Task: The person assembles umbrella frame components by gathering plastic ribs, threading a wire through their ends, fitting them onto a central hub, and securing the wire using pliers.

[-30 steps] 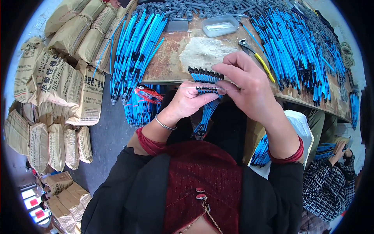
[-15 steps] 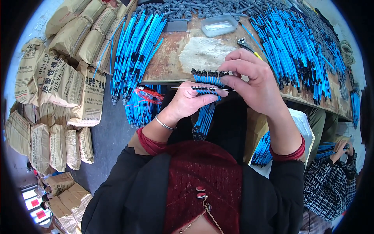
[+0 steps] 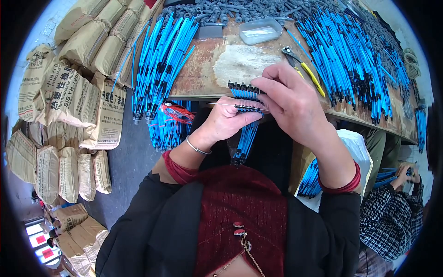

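Observation:
My left hand (image 3: 227, 121) is closed round a bundle of thin blue tubes (image 3: 247, 138) with black ends, held above my lap near the table edge. Two rows of black tips show at the top of the bundle, and its lower ends hang toward me. A thin straight metal rod (image 3: 216, 103) lies along the lower row, partly hidden by my fingers. With thumb and fingers pinched, my right hand (image 3: 295, 104) grips the right end of the upper row of black tips (image 3: 240, 86). Exactly what sits between those fingertips is hidden.
Heaps of blue tubes (image 3: 344, 60) cover the table's right side; another pile (image 3: 161, 60) overhangs its left edge. Pliers (image 3: 314, 81) and a clear tray (image 3: 260, 33) lie between. Grey fittings (image 3: 258, 11) fill the back. Paper sacks (image 3: 69, 92) stand left; a person (image 3: 392, 217) sits right.
My right hand has turned and its fingers now point further left over the upper row. The bundle and metal rod have shifted slightly right. More of the pliers shows.

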A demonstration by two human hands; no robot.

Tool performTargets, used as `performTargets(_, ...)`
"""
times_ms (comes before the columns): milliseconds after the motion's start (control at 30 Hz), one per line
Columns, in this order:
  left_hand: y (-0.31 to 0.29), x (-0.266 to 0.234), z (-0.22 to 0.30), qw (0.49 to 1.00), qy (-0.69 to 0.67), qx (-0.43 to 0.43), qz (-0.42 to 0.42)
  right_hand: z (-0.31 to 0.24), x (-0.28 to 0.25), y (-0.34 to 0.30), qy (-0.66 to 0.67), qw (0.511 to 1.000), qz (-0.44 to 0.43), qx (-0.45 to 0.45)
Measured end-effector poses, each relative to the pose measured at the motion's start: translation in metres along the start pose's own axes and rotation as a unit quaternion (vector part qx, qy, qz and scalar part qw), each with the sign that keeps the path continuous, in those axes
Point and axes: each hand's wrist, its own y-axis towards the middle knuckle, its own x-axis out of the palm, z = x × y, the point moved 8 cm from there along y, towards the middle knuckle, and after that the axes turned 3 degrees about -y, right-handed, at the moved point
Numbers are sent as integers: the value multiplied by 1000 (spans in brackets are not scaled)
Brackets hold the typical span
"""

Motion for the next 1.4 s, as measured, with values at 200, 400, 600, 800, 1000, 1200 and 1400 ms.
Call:
performTargets(200,0,0,0,1000,9,15,6,-16,-9,4,-6,995,5,-104)
performTargets(400,4,1,-1,999,-37,20,24,-10,-36,-8,28,993,85,-78)
performTargets(600,3,3,-5,998,-54,-21,6,19,-32,-29,-94,991,57,70)
performTargets(800,5,4,-3,995,-99,-15,-25,11,-30,-16,-79,995,58,11)
performTargets(1000,3,3,-5,994,-102,-23,-39,47,-16,-30,143,970,64,187)
performTargets(1200,5,4,1,998,-41,-45,-27,27,-19,-26,48,990,87,101)
performTargets(1400,4,5,3,998,-53,0,-42,-3,-23,-23,-55,987,140,-60)
